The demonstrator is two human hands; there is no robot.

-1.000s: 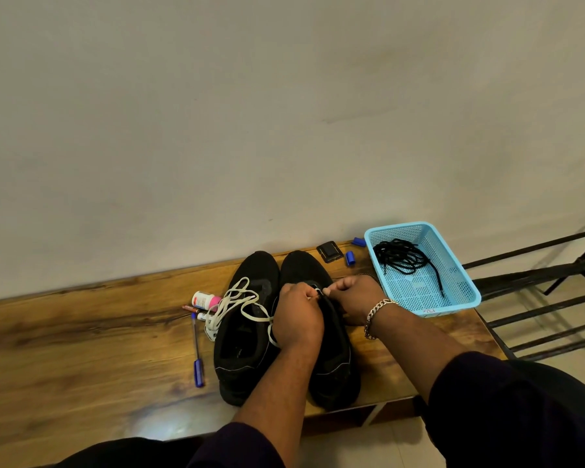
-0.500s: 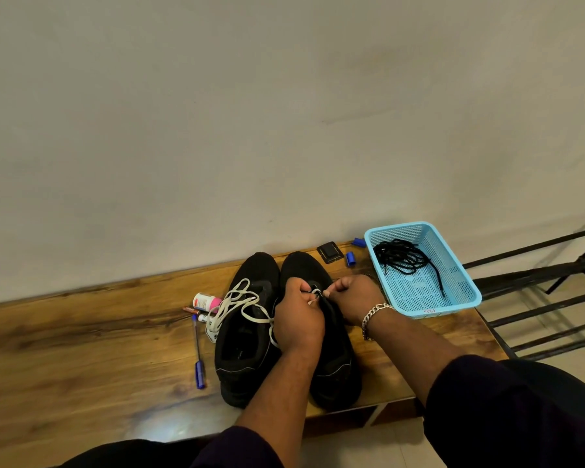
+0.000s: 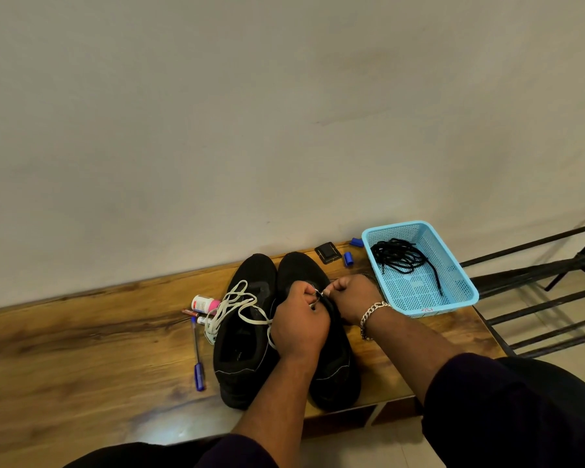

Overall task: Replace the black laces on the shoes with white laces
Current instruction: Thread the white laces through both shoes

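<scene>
- While both hands work over the right shoe [image 3: 331, 376], the left hand [image 3: 299, 324] and the right hand [image 3: 352, 298] meet fingertip to fingertip above its eyelets, each with fingers curled and pinching the end of the white lace [image 3: 240, 307] — a grip that suits feeding a tip through a small hole.
- Exactly which eyelet is being threaded cannot be told; the knuckles hide it.
- Slack from that lace lies looped across the left shoe [image 3: 247, 332], judged to be parked there so it stays off the working area.
- Both shoes stand side by side on the table [image 3: 81, 349], toes to the wall, heels toward the person, which puts the eyelet rows within easy reach.
- Black laces [image 3: 402, 256] lie bundled in the blue basket [image 3: 460, 292] at the table's right end — removal appears finished, and lacing of the first shoe is judged to be at an early stage.
- A pen [image 3: 196, 352] and a small bottle [image 3: 205, 304] lie just left of the shoes, untouched.
</scene>
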